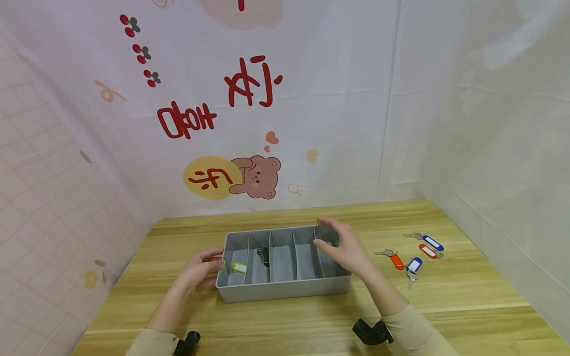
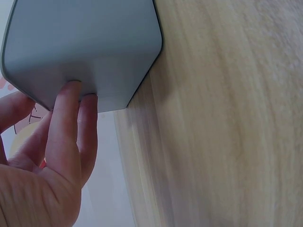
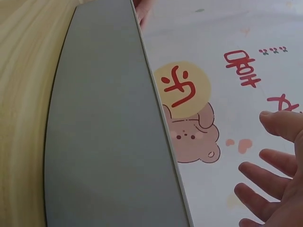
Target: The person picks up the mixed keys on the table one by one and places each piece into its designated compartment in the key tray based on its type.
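Note:
A grey compartment box point(image 1: 285, 289) stands on the table. My left hand point(image 1: 198, 269) holds its left end; in the left wrist view, fingertips touch the outer end wall point(image 2: 109, 75) and other digits reach the rim. A key with a yellow-green tag point(image 1: 239, 267) lies in the leftmost compartment. The second compartment holds a key with a black tag or head point(image 1: 265, 256). My right hand point(image 1: 345, 244) hovers over the box's right end, fingers spread and holding nothing. It partly hides the rightmost compartment, where a small item shows indistinctly.
To the right on the wooden table point(image 1: 285, 326) lie several tagged keys: a blue tag point(image 1: 433, 243), a red tag point(image 1: 428, 251), an orange-red tag point(image 1: 397, 262) and another blue tag point(image 1: 414, 265). A printed white cloth point(image 1: 338, 148) hangs behind and along both sides.

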Demonstrator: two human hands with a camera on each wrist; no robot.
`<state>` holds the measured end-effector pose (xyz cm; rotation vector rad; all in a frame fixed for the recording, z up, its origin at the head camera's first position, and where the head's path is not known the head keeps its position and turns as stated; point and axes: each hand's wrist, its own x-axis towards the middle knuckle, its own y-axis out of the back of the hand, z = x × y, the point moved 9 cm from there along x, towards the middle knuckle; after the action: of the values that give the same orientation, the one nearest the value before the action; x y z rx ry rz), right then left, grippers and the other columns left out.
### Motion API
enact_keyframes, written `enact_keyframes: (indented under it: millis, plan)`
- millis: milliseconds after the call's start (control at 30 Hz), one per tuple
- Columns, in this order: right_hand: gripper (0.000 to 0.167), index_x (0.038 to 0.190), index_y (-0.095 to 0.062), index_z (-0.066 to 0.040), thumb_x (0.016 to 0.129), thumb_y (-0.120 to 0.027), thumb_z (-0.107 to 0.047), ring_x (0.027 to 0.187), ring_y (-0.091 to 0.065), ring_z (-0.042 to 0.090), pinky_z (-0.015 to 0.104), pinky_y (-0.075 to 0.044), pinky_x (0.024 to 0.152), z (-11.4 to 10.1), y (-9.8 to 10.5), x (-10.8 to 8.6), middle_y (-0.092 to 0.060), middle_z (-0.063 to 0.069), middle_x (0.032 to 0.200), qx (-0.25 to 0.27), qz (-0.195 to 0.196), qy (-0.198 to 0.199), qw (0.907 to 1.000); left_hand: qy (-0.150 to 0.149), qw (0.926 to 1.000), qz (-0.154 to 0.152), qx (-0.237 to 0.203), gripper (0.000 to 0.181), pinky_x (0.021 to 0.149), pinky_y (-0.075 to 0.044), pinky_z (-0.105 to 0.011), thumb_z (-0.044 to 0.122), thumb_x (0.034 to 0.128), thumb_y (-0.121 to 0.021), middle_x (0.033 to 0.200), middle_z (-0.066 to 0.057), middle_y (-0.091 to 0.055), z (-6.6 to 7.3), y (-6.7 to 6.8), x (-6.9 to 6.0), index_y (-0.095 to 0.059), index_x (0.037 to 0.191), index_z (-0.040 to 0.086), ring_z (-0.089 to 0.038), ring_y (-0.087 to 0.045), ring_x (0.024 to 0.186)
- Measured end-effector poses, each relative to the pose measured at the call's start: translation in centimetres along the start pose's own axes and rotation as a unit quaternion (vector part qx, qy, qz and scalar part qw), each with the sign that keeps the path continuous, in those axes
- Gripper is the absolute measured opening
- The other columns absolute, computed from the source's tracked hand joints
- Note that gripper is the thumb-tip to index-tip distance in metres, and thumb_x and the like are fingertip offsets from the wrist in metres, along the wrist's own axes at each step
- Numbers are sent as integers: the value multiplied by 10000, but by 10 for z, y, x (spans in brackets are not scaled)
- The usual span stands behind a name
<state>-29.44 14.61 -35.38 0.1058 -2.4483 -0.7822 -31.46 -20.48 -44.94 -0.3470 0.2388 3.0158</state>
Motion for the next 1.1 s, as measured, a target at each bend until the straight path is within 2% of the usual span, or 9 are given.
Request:
enact_keyframes:
  millis: [333, 567, 800, 1000, 1100]
  plan:
    - [527, 1338, -590, -45, 861, -787, -155, 1212, -529, 342, 568, -400, 1021, 8, 17, -10, -633, 135, 1272, -116, 170, -9, 9998, 32, 10000, 57, 51, 561, 767, -590, -438, 28, 926, -645, 1243, -264, -559, -1, 1, 0, -418, 1421, -106, -257, -641, 965]
    - [535, 1340, -580, -15, 859, -784, -125, 1226, -520, 365, 568, -406, 1015, 16, 29, -17, -617, 142, 1301, -329, 193, -8, 9993, -1, 9999, -108, 17, 598, 790, -586, -438, 57, 922, -659, 1270, -283, -533, -2, 2, 2, -396, 1432, -112, -269, -636, 992]
    - [554, 1356, -568, -22, 855, -785, -116, 1248, -495, 371, 571, -391, 1024, 25, 41, -25, -588, 151, 1338, -260, 162, -173, 9994, 46, 9998, -180, 106, 628, 788, -586, -401, 90, 916, -674, 1238, -228, -567, -4, 3, 5, -394, 1448, -90, -248, -639, 1000]
    - [556, 1345, -571, -4, 838, -791, -74, 1218, -502, 381, 556, -404, 989, 30, 51, -31, -599, 160, 1321, -526, 269, 126, 9982, -28, 10000, 2, 46, 570, 748, -596, -416, 39, 924, -658, 1168, -190, -591, -3, 3, 4, -422, 1423, -104, -265, -636, 977]
    - [562, 1337, -577, 0, 821, -794, -43, 1203, -516, 369, 489, -415, 985, 34, 55, -33, -608, 151, 1312, -665, 347, 377, 9965, 1, 10000, 31, 93, 557, 742, -597, -417, 35, 933, -648, 1160, -171, -598, -4, 3, 4, -423, 1424, -102, -260, -638, 973]
